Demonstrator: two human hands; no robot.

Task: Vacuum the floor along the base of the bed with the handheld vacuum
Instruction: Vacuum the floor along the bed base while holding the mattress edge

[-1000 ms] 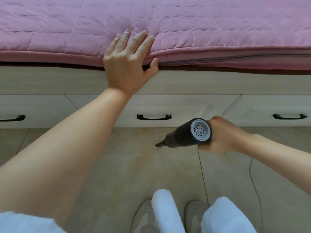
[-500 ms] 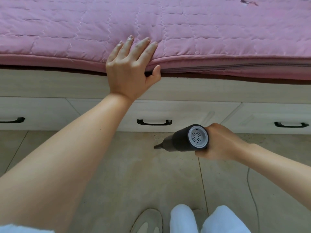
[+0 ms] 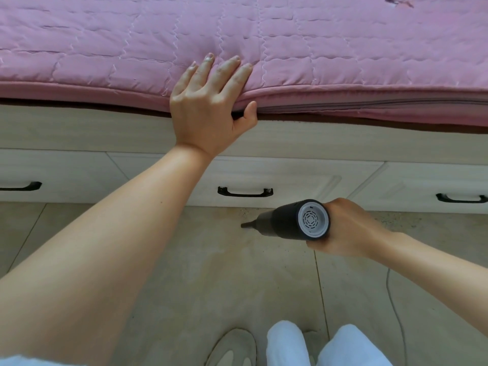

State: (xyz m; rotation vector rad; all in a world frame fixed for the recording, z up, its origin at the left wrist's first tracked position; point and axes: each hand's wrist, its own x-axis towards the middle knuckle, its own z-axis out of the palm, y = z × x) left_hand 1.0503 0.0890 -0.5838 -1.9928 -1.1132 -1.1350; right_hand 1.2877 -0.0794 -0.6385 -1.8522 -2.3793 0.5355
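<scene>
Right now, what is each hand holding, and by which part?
The right hand grips the handheld vacuum at its rear end, by the white vent cap. The left hand holds nothing; it rests flat on the pink mattress edge.

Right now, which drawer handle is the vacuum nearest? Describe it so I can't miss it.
Under the pink mattress, the bed base has three drawers. It is the middle black handle, just above the vacuum tip; the other two sit cut off at the picture's edges.
</scene>
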